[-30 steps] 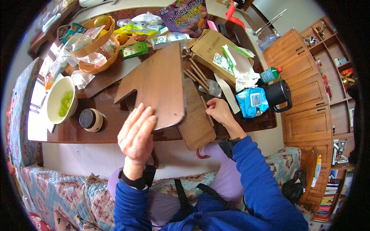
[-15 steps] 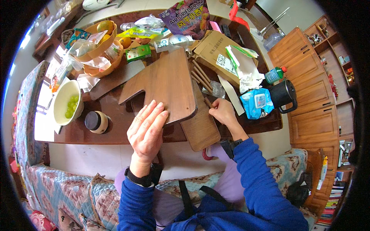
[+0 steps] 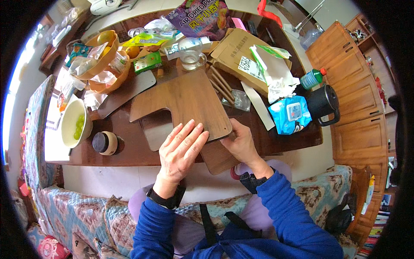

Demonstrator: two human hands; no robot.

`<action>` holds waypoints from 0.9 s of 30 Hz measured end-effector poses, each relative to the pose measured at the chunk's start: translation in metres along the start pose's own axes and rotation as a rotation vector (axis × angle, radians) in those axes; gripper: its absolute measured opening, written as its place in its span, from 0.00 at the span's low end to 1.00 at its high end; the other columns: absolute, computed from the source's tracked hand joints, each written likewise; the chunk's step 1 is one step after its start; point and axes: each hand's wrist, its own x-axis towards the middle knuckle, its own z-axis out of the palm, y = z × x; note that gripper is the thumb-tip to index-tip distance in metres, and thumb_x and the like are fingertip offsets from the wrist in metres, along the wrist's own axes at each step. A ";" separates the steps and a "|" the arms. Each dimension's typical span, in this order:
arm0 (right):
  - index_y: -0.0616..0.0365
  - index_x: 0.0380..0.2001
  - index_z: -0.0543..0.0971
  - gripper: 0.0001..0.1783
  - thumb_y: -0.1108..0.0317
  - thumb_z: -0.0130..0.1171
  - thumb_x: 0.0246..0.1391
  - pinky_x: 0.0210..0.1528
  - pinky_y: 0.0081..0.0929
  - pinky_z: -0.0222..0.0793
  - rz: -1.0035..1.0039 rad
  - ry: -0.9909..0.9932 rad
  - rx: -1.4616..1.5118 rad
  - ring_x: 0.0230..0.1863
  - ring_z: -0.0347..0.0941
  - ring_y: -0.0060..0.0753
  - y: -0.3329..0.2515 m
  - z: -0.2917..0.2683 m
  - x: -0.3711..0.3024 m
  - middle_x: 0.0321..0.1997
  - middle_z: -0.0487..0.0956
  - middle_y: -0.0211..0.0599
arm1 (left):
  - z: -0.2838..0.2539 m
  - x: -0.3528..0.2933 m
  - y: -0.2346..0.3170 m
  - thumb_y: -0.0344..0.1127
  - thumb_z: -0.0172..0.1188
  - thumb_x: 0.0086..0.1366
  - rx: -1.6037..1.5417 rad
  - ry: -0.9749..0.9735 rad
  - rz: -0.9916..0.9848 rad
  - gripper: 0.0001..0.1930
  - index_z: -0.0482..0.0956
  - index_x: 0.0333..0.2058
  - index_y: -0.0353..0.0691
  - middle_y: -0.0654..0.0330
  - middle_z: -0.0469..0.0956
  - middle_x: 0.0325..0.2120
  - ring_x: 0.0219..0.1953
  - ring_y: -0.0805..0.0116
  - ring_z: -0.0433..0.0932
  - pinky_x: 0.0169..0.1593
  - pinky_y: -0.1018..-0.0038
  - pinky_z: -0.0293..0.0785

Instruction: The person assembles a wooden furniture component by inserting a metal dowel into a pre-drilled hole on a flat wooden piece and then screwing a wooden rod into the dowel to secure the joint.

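At the table's left I see a white bowl of green grapes (image 3: 75, 124) and a dark jar (image 3: 105, 143). My left hand (image 3: 180, 151) lies flat, fingers spread, on the notched wooden board (image 3: 185, 100); my right hand (image 3: 243, 144) curls round its near corner. Assembly looks barely begun: loose wooden rods (image 3: 222, 83) lie beyond it.

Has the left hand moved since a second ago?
Yes. The left hand was raised off the table's near edge; now it lies fingers-forward on the notched wooden panel, closer to the right hand.
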 end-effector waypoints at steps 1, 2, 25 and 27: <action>0.64 0.45 0.80 0.16 0.78 0.66 0.51 0.38 0.26 0.74 0.024 -0.013 0.001 0.34 0.78 0.26 0.001 -0.002 -0.001 0.35 0.82 0.40 | 0.003 -0.001 0.001 0.32 0.59 0.59 0.006 -0.020 0.004 0.18 0.86 0.49 0.44 0.57 0.85 0.51 0.58 0.57 0.82 0.64 0.60 0.75; 0.64 0.45 0.80 0.16 0.77 0.67 0.51 0.38 0.26 0.74 0.023 -0.024 -0.010 0.34 0.78 0.26 0.002 -0.004 -0.002 0.35 0.82 0.40 | 0.005 -0.001 0.001 0.33 0.59 0.60 0.005 -0.041 0.011 0.18 0.86 0.49 0.44 0.58 0.85 0.51 0.58 0.57 0.82 0.64 0.60 0.75; 0.64 0.51 0.79 0.15 0.73 0.62 0.63 0.46 0.22 0.71 0.414 -0.092 0.695 0.41 0.74 0.21 0.028 -0.026 -0.009 0.46 0.81 0.31 | 0.029 -0.038 -0.013 0.27 0.73 0.56 -0.355 -0.015 -0.943 0.47 0.57 0.72 0.37 0.44 0.58 0.71 0.64 0.55 0.69 0.63 0.62 0.72; 0.64 0.52 0.79 0.15 0.73 0.62 0.62 0.46 0.23 0.71 0.417 -0.089 0.772 0.41 0.74 0.21 0.030 -0.026 -0.009 0.46 0.81 0.31 | 0.028 -0.041 -0.020 0.26 0.63 0.67 -1.011 0.220 -1.301 0.35 0.59 0.70 0.34 0.48 0.72 0.61 0.52 0.66 0.78 0.51 0.73 0.78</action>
